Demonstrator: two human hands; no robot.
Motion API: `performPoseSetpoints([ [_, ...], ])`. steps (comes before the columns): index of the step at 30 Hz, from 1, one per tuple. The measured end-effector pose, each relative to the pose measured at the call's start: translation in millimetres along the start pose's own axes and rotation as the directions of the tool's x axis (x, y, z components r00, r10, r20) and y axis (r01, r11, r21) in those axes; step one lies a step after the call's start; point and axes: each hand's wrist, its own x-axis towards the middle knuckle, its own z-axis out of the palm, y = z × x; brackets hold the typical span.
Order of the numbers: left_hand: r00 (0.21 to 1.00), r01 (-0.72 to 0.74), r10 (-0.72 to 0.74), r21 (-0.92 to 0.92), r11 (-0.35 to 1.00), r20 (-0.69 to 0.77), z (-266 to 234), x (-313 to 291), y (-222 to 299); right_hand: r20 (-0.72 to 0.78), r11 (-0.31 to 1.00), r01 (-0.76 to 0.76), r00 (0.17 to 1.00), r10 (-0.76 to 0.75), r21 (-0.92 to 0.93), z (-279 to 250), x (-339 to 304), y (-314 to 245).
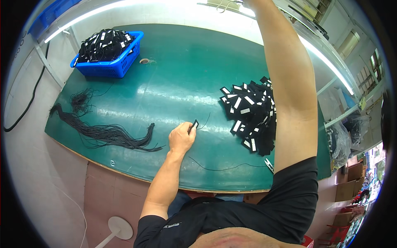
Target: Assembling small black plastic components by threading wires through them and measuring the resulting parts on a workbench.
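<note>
My left hand (181,136) is closed on a small black piece with a pale face (195,123), held just above the green table. A thin dark cord (205,122) trails to the right of this piece. Raised across the right side, my right arm (291,74) reaches to the upper edge, and its hand lies outside the picture. Beside and partly behind that arm is a heap of small black pieces with white labels (250,111). A long bundle of dark cords (103,131) lies left of my left hand, with a tangled clump of cord (81,100) behind it.
A blue basket (124,66) filled with similar black pieces stands at the far left. Near it lies a tape roll (144,61). Small snips (269,165) lie near the front edge, beside a loose cord (223,169). A lit tube lamp (326,64) hangs above the right side.
</note>
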Motion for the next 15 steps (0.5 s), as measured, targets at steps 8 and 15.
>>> performPoseSetpoints([
  [8,0.999,-0.043,0.043,0.011,0.999,-0.027,5,0,-13,-0.691,0.965,0.259,0.693,-0.203,-0.024,-18,-120,46],
  [15,0.997,0.007,-0.034,-0.351,0.936,-0.068,-2,17,-29,-0.106,0.581,-0.284,0.831,0.545,0.763,-1,-431,90],
])
